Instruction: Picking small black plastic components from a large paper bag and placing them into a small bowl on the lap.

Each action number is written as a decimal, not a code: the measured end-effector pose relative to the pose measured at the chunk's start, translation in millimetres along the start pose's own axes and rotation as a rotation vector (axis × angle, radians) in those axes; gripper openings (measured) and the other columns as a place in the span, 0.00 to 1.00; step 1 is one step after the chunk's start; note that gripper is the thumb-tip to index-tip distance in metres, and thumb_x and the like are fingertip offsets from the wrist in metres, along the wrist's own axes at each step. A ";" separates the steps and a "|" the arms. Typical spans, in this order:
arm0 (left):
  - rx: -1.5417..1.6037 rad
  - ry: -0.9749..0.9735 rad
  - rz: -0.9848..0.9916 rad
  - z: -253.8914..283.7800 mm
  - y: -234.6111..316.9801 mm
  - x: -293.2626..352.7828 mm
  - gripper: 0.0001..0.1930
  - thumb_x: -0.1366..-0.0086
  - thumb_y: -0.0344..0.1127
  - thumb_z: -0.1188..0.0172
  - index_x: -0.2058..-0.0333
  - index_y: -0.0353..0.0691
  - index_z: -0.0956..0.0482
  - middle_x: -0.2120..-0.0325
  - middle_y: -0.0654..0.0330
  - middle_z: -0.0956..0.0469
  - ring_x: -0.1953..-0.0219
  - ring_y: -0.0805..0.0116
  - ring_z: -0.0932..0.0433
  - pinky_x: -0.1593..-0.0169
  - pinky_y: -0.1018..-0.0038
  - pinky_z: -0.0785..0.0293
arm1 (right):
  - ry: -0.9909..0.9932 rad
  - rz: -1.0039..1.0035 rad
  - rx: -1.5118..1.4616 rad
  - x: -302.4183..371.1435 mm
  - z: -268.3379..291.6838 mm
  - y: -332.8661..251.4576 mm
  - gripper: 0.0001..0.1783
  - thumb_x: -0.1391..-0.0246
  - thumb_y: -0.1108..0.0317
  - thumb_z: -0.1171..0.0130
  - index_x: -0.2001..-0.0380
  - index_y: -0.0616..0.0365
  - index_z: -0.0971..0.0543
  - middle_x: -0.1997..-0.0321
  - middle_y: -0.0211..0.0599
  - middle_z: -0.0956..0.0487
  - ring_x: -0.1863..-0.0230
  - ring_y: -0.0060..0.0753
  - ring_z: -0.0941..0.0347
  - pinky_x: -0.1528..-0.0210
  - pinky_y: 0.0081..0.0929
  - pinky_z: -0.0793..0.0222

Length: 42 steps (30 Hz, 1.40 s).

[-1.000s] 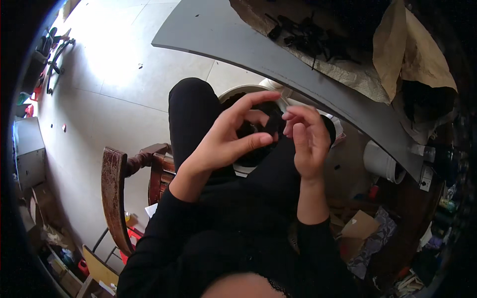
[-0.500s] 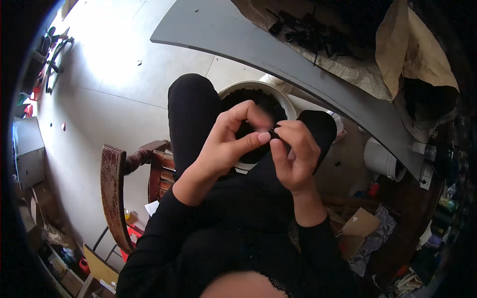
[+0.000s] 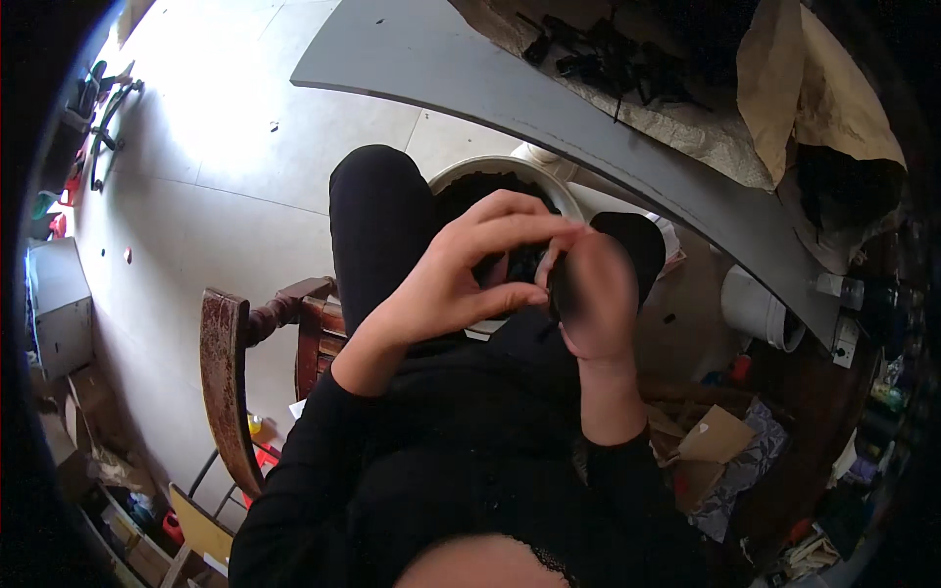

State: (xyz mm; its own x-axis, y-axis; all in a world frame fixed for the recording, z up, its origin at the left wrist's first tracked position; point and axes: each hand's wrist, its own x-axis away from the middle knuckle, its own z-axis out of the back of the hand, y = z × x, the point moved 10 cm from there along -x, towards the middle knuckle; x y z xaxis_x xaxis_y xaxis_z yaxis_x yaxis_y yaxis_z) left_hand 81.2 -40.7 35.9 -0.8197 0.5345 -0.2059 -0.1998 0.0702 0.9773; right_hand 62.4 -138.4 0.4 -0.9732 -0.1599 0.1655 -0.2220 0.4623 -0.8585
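My two hands meet above my lap. A small black piece (image 3: pixel 559 292) shows between them, dark and blurred, its exact kind not clear. My left hand (image 3: pixel 461 269) reaches in from the left, its thumb against the piece and its fingers bent over toward the right hand. Smeared by motion, my right hand (image 3: pixel 600 304) is closed around the piece. Below them, between my knees, a pale round bucket (image 3: pixel 451 174) holds a heap of black pieces (image 3: pixel 485 186), partly hidden by my hands.
A grey tabletop (image 3: pixel 421 59) crosses the upper right, carrying a brown paper sack (image 3: pixel 774 88) and several thin black parts (image 3: pixel 613 59). A wooden chair (image 3: pixel 223 382) stands at my left. White bucket (image 3: pixel 755 309), power strip (image 3: pixel 845 341) and cardboard (image 3: pixel 716 434) lie right.
My right hand has turned and closed more around the black piece. My left fingers have stretched to the right, over toward the right hand. The bucket stays put.
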 end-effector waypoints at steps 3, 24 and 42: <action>0.212 -0.037 -0.094 -1.4 3.7 2.0 0.26 0.48 0.35 0.35 0.50 0.35 0.29 0.50 0.56 0.36 0.62 0.75 0.31 0.73 0.86 0.36 | -0.093 -0.002 -0.077 -3.8 -4.4 0.1 0.15 0.38 0.59 0.60 0.62 0.62 0.33 0.77 0.36 0.29 0.84 0.19 0.37 0.84 0.12 0.44; 0.128 0.366 -0.042 16.0 -0.8 11.3 0.04 0.44 0.26 0.46 0.69 0.33 0.26 0.70 0.59 0.29 0.71 0.73 0.30 0.67 0.81 0.35 | 0.130 0.365 0.278 11.0 -7.2 -17.5 0.10 0.43 0.67 0.52 0.62 0.63 0.32 0.77 0.29 0.30 0.82 0.13 0.39 0.81 0.11 0.46; 0.325 0.453 0.093 36.8 -28.2 16.2 0.05 0.42 0.29 0.45 0.73 0.36 0.31 0.76 0.62 0.32 0.76 0.76 0.32 0.71 0.80 0.34 | 0.632 0.838 1.792 -106.8 19.5 -129.1 0.05 0.51 0.65 0.46 0.75 0.54 0.24 0.70 0.37 0.26 0.70 0.46 0.28 0.72 0.36 0.33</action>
State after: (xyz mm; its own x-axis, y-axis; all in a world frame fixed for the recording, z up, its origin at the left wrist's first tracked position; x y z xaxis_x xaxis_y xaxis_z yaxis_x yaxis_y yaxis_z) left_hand 93.2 -3.0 6.8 -0.9888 0.1409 -0.0489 0.0009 0.3337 0.9427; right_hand 196.2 -198.1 84.0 -0.7538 0.0256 -0.6566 0.0982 -0.9836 -0.1510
